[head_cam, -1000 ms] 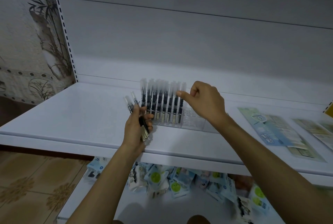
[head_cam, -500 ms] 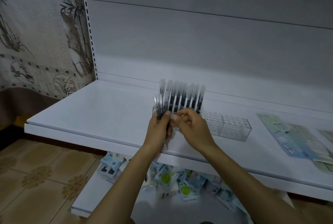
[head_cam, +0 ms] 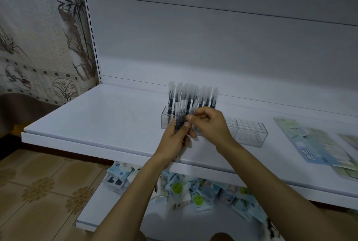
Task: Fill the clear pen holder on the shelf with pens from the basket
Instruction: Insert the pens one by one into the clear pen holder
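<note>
White metal shelf (head_cam: 93, 124) with a pale back panel fills the view, beside a bamboo-printed wall hanging (head_cam: 38, 37) and a tan tiled floor (head_cam: 38, 192). On the shelf stands the long clear plastic pen holder (head_cam: 251, 134). Its left part is packed with upright black pens with frosted caps (head_cam: 193, 93), and its right part shows open holes. In front of it, the left hand (head_cam: 172, 140) grips a small bundle of the same pens (head_cam: 179, 118), fingers curled round them. The right hand (head_cam: 211, 124) pinches one pen of that bundle between thumb and fingertips. Flat blue-green packaged cards (head_cam: 319, 143) lie to the right. Loose packets (head_cam: 193, 192) sit on the lower shelf.
</note>
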### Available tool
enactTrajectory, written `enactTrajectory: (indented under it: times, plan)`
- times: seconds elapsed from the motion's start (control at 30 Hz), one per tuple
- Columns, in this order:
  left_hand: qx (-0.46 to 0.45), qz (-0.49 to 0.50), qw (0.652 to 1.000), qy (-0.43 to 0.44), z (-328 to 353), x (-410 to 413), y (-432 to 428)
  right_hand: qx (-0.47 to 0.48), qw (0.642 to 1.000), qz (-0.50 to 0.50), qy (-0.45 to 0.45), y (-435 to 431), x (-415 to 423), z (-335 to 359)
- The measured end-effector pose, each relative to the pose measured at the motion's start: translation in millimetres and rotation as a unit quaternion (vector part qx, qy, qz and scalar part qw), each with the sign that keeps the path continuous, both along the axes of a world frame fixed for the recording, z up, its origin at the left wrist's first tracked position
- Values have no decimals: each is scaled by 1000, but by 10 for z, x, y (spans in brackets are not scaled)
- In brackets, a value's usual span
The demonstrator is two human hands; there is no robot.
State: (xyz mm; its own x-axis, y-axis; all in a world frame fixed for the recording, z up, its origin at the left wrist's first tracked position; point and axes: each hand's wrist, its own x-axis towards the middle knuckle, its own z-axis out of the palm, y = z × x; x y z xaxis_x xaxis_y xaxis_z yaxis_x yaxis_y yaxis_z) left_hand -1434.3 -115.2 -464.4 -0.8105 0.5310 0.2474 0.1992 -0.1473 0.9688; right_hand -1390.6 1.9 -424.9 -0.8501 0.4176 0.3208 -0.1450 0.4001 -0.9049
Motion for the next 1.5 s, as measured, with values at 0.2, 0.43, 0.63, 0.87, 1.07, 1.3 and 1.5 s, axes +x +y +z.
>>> enactTrajectory:
  times: [0.2,0.43,0.63,0.87,1.07,1.3,1.5]
  plan:
    - [70,30,994,-82,20,-8,4,-55,998,-31,10,16,-17,108]
    - [49,47,997,-47,11,4,15,-59,998,23,4,-57,82,46]
    - [66,67,992,-83,15,-11,29,-78,996,-29,38,112,133,284]
    - [77,85,989,-94,-23,-55,38,-165,973,-126,97,677,104,556]
    - [77,91,990,-82,-32,-45,47,-211,958,-174,85,1026,-81,348]
    - [78,92,989,-80,-46,-46,46,-256,959,-83,82,936,-247,150]
    - [79,94,989,-86,-26,-56,62,-251,961,-54,98,1019,-198,88]
